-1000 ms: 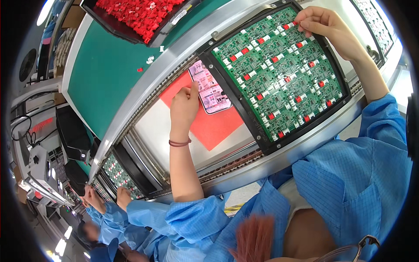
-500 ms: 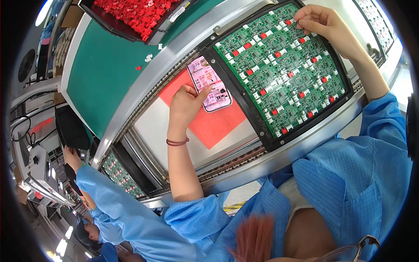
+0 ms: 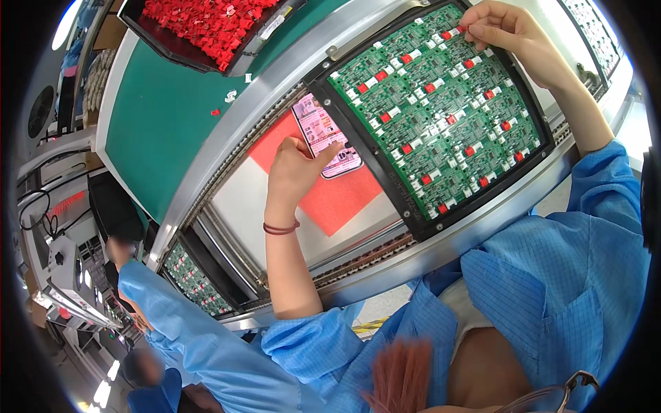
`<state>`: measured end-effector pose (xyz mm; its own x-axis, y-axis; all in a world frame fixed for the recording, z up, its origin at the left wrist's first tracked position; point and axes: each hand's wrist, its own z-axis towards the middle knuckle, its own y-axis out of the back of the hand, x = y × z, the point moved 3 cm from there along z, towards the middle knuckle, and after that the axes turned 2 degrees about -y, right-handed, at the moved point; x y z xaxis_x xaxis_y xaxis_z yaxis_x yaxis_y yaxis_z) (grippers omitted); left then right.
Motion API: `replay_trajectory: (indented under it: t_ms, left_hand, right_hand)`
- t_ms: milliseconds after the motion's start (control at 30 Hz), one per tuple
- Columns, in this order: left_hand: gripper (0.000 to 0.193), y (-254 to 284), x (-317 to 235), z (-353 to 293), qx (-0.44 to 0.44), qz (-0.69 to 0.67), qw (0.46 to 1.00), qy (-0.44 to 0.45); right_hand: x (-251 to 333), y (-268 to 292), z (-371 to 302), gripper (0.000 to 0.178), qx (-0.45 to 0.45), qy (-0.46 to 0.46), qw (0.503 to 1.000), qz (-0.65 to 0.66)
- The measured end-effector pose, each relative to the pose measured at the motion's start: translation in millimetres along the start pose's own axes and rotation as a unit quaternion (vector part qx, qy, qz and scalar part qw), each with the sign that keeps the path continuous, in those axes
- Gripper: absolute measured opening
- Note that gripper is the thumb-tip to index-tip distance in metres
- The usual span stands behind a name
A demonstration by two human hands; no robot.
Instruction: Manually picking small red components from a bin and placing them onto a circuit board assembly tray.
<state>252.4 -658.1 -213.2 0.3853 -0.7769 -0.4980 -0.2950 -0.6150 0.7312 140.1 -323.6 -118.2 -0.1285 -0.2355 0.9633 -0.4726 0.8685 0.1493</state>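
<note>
My left hand [image 3: 295, 171] has its fingers curled and its thumb stretched out over the screen of a smartphone [image 3: 336, 157]. The phone lies on a red sheet [image 3: 329, 206], its far right side close beside a black frame [image 3: 372, 155]. Inside that frame sits a panel of green circuit boards [image 3: 441, 107], dotted with white and red connectors. At the panel's far edge my right hand [image 3: 506, 31] pinches a red connector [image 3: 462, 29], mostly covered by the fingertips.
A black bin [image 3: 165, 45] of red connectors stands on the green mat [image 3: 151, 131], with a few loose pieces nearby. Metal conveyor rails [image 3: 206, 172] run on both sides of the frame. Another framed panel [image 3: 196, 279] is at lower left, beside a co-worker's blue sleeve [image 3: 186, 323].
My left thumb has shifted slightly to the right over the phone. The framed panel appears slightly further left. My right hand stays at the panel's far edge. The co-worker has moved a little.
</note>
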Motion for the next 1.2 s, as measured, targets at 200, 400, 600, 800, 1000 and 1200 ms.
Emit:
replay_trajectory:
  t_ms: [200, 400, 600, 800, 1000, 1200]
  left_hand:
    - [0.060, -6.5, -8.9, 3.7, 0.008, 0.043, 0.999, -0.009]
    - [0.057, -3.0, -10.8, 1.0, -0.003, 0.049, 0.998, -0.026]
    - [0.052, 2.5, -6.2, 3.1, -0.054, -0.060, 0.997, 0.020]
    - [0.055, -0.1, 19.3, 12.5, -0.091, -0.113, 0.987, 0.066]
    - [0.055, -3.9, -0.1, 10.4, -0.170, 0.005, 0.984, 0.053]
    - [0.049, -6.0, 24.9, 19.8, -0.125, -0.108, 0.985, 0.057]
  right_hand:
    - [-13.1, 14.2, -0.7, 0.016, 0.044, 0.033, 0.998, -0.035]
    - [-0.7, 4.8, -1.1, 0.014, 0.004, -0.002, 1.000, -0.002]
    - [0.7, 7.8, 0.3, 0.014, 0.022, 0.015, 0.998, 0.050]
    - [-12.4, 7.3, 18.7, 0.017, 0.201, 0.302, 0.931, 0.048]
    - [-18.8, 20.5, 4.8, 0.021, 0.023, 0.051, 0.989, -0.135]
    - [-19.8, 19.3, 5.1, 0.021, 0.011, 0.046, 0.988, -0.147]
